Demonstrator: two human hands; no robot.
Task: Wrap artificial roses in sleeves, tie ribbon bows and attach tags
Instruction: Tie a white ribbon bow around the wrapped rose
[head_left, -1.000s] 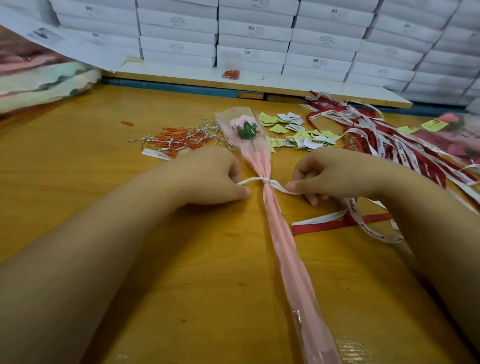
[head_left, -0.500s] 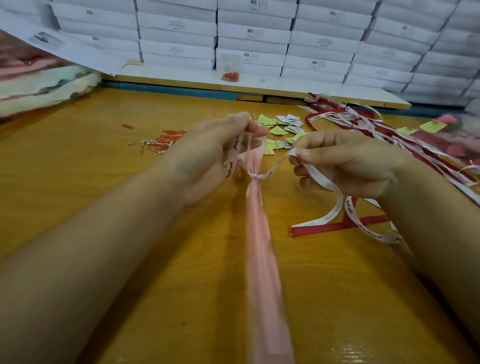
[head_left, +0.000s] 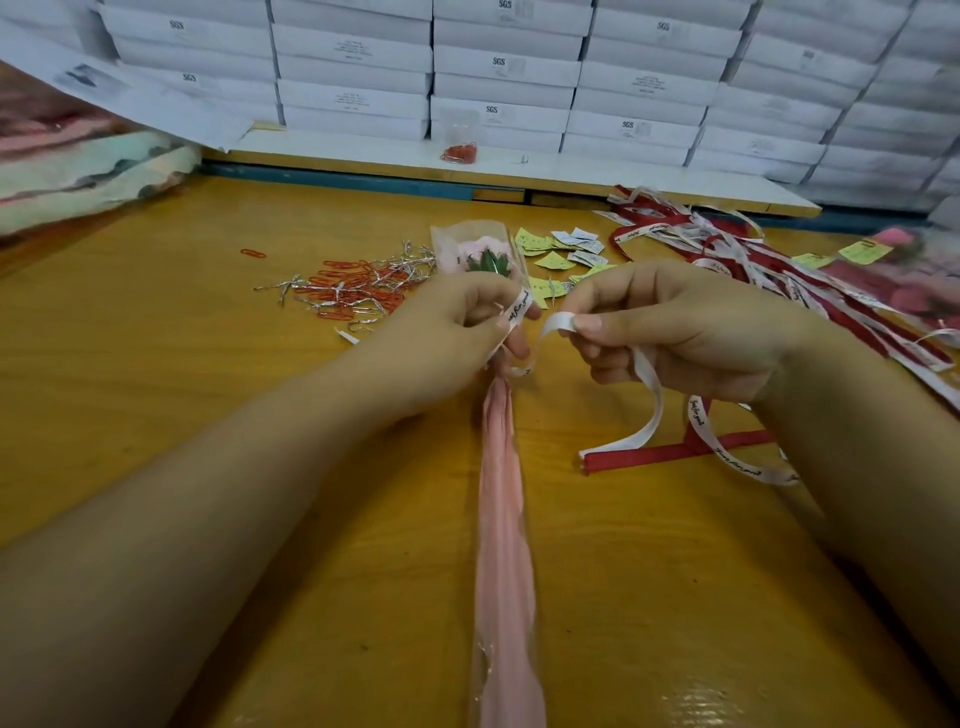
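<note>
While the rose already sits inside its sleeve, which lies lengthwise on the bench with the bloom at the far end, the bow is not yet made. Wrapping of this piece is judged complete: the pink sleeve is gathered to a narrow neck below the bloom and runs toward the near edge.

A white printed ribbon is cinched round that neck, seemingly by a first knot. The knot itself is partly hidden by the left hand. That hand pinches one ribbon end, held upright just above the neck. The right hand pinches the other end, folded over at the grip into what looks like the start of a loop. Its tail trails down to the bench and crosses a red strip. No finished loops show, so the step in hand is judged to be forming the bow.

No tag is seen on this rose, so tagging is judged outstanding. Loose tags, yellow and white, lie just beyond the hands. Red paper clips mixed with silver ties lie left of the bloom. Spare ribbons are heaped at the far right. Pink items at the right edge are blurred. They carry yellow tags and may be finished pieces, but their count cannot be told.
</note>
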